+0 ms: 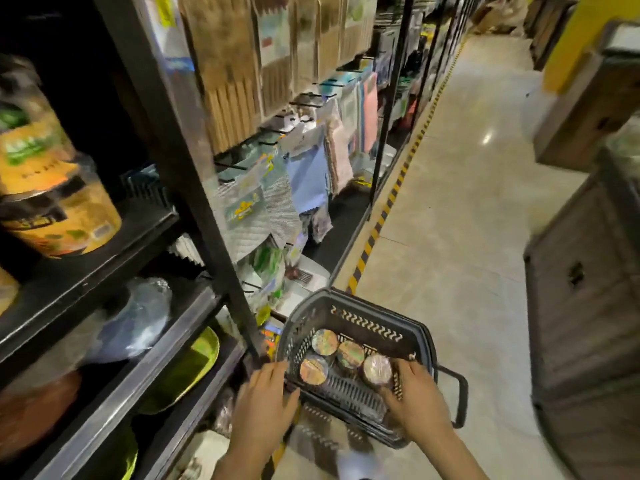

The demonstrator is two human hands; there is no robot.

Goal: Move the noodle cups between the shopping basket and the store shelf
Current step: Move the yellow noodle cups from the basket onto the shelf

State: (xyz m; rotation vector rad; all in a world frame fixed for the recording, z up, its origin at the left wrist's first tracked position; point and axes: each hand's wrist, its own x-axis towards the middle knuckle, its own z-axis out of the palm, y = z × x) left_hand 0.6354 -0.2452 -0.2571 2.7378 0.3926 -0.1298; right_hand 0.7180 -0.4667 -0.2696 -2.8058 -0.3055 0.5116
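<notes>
A dark grey shopping basket stands on the floor beside the black store shelf. Inside it stand several noodle cups with shiny printed lids: one at the back left, one in the middle, one at the front left and one at the right. My right hand is inside the basket with its fingers curled around the right cup. My left hand rests with straight fingers on the basket's left rim.
Large orange noodle tubs sit on the upper shelf at left. Lower shelves hold wrapped goods and green plastic bowls. Hanging cloths and packets fill the racks further along. A tiled aisle with a yellow-black floor stripe runs ahead; wooden crates stand at right.
</notes>
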